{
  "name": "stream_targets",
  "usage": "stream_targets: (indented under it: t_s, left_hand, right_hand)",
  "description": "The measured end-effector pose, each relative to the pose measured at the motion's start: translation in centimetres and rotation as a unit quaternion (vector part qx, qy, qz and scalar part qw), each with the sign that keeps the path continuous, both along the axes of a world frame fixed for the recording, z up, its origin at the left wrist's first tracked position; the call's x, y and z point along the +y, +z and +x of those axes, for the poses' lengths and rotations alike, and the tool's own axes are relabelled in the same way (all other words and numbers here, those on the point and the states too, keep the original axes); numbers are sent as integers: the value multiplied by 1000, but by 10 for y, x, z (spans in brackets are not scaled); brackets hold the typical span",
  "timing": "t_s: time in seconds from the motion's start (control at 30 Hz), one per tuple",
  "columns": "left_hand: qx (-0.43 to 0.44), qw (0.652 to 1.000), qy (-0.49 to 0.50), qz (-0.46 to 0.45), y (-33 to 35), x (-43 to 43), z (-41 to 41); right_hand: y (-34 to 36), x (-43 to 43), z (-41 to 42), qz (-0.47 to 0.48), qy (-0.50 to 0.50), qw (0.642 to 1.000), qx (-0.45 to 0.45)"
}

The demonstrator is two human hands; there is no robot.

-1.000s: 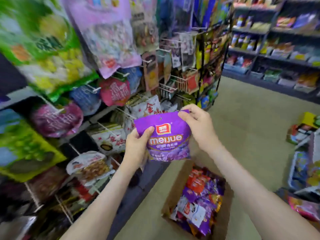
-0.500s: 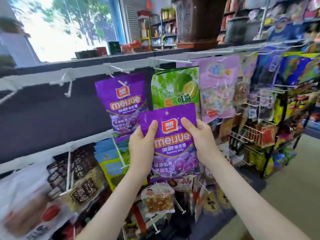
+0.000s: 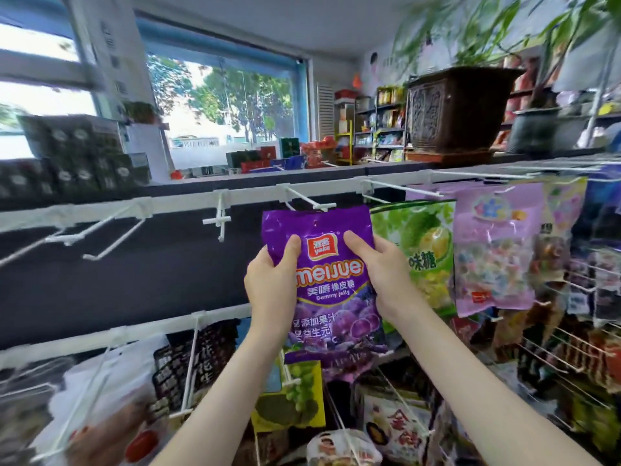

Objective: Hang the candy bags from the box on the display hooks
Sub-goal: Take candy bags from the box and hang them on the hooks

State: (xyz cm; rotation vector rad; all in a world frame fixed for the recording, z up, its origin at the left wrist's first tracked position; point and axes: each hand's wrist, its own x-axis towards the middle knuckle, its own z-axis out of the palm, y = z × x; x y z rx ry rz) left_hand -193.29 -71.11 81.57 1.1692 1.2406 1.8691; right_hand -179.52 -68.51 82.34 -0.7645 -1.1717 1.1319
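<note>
A purple gummy candy bag is held upright in front of the display rack. My left hand grips its left edge, thumb on the front. My right hand grips its right edge the same way. The bag's top edge sits just below the tip of a white display hook on the upper rail. Whether the hook passes through the bag's hole cannot be told. The box is out of view.
Bare white hooks stick out of the upper rail to the left. A green candy bag and a pink candy bag hang to the right. More snack bags hang on the lower rail. A potted plant stands on top.
The view tilted up from the box on the floor to the upper rail. Both hands lifted the purple bag up to a hook, in front of where another purple bag hung.
</note>
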Motion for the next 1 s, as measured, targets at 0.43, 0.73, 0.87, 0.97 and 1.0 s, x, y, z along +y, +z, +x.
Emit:
stream_targets:
  t_s: [0.43,0.73,0.87,0.97,1.0]
  left_hand:
    - [30,999,20,-40,-4,21,-6]
    - [169,980,96,-50,-1,43,-27]
    - [203,970,118,-71,-4,50,-34]
    - [264,946,188,-25,-15,46,-31]
    - [292,933,210,3,-22,43,-27]
  right_hand:
    - [-10,14,-10,-34,11,999,12]
    - [-11,52,-25,-44,-52,996,-55]
    - [-14,64,-32,-22,-86,993,-81]
    - [-20,61,-35,14,-147,979,-140]
    - [-24,60,-35,24,-167,971,-167]
